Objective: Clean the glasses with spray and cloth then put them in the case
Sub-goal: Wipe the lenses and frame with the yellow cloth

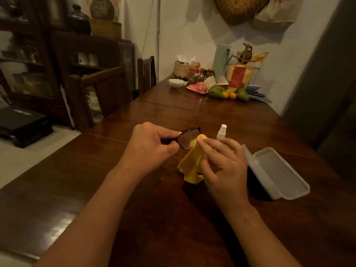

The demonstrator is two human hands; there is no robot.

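Glossy wooden table (pixel 173 218), soft cloth (pixel 189 166)

Left grip (pixel 152 143) bare, right grip (pixel 223 162) bare. Both forearms (pixel 100 205) bare too, all way down to bottom edge of view.

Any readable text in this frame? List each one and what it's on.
Nothing reads with confidence.
White lettering on the black box: too blurred.
Red letters on the hanging bag: cut off by the frame edge.
Print on the red packet: too small.
Numerals on the clock: blurred.
No text visible on the glasses, cloth, spray bottle or case.
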